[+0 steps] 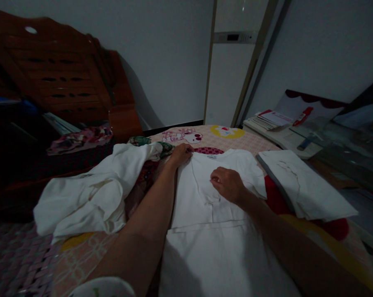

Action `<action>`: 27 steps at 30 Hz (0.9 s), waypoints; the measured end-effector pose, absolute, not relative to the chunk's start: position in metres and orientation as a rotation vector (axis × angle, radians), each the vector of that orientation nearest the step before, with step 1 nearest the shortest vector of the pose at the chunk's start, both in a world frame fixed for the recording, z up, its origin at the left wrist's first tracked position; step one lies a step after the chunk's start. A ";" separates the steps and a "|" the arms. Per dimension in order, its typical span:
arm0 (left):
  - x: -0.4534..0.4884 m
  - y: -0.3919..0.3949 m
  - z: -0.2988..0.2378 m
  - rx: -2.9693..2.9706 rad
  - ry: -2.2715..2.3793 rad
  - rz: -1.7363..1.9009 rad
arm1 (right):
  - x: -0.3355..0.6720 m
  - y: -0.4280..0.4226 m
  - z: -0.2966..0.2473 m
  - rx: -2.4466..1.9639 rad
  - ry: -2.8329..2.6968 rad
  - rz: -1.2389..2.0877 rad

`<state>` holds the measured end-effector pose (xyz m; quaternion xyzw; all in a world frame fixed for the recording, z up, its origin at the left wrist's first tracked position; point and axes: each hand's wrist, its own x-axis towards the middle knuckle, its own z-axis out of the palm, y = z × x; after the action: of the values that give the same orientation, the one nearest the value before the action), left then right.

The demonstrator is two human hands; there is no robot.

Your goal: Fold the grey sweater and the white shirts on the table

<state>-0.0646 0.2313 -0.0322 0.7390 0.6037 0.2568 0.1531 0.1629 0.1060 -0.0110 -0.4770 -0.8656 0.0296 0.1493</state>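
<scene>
Under everything, a table surface [254, 142] with a patterned cover in pink, yellow and red, far edge curved. Beyond the left edge, a carved wooden chair [64, 78]; beyond the far edge, a tall white unit [228, 74] with a small display panel. Down the middle of the surface, from near the far edge toward the near side, a white shirt [197, 216], laid out mostly flat, collar toward the far edge, with a crosswise fabric edge over the nearer part and creases at mid-chest. Toward the left edge, a crumpled white garment [90, 194] in a loose heap, apart from the shirt; toward the right edge, a folded white garment [310, 185], just beside the sleeve. Past the far right edge, a stack of papers [266, 119]. Over the chest of the shirt, the right hand [228, 184], fingers loosely curled, shirt directly beneath and on both sides; impossible to tell whether touching or gripping any cloth. Near the far edge, the left hand [181, 155], fingertips pinching the shirt at the shoulder, most of the shirt nearer and to the right. At the collar, a small label [211, 156].
</scene>
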 end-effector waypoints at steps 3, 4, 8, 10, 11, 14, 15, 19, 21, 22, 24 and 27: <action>-0.065 0.232 -0.033 2.098 1.734 0.743 | 0.159 0.106 -0.019 -1.273 -2.660 0.266; -0.065 0.232 -0.033 2.092 1.732 0.745 | 0.159 0.107 -0.021 -1.260 -2.682 0.279; -0.065 0.232 -0.023 2.086 1.707 0.818 | 0.171 0.112 -0.009 -1.243 -2.646 0.313; -0.063 0.230 -0.011 2.078 1.663 0.898 | 0.186 0.119 0.008 -1.326 -2.542 0.294; -0.060 0.229 -0.004 2.069 1.619 0.928 | 0.195 0.123 0.018 -1.399 -2.482 0.263; -0.049 0.222 0.017 2.016 1.387 0.917 | 0.225 0.135 0.043 -1.715 -2.289 0.034; -0.043 0.219 0.023 1.993 1.297 0.887 | 0.234 0.137 0.048 -1.815 -2.253 -0.031; -0.013 0.205 0.027 1.941 1.019 0.725 | 0.256 0.140 0.053 -2.035 -2.264 -0.198; 0.003 0.199 0.018 1.955 0.923 0.601 | 0.263 0.141 0.050 -2.147 -2.265 -0.263; 0.009 0.198 0.012 1.964 0.888 0.526 | 0.266 0.141 0.049 -2.215 -2.264 -0.266; 0.019 0.196 -0.001 1.979 0.858 0.402 | 0.275 0.144 0.043 -2.347 -2.271 -0.197; 0.024 0.196 -0.013 1.990 0.885 0.337 | 0.289 0.152 0.029 -2.366 -2.280 -0.032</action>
<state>0.0242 0.1965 -0.0134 0.8056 0.3583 0.1362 0.4518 0.2887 0.1515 0.0294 -0.7181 -0.6921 -0.0097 -0.0720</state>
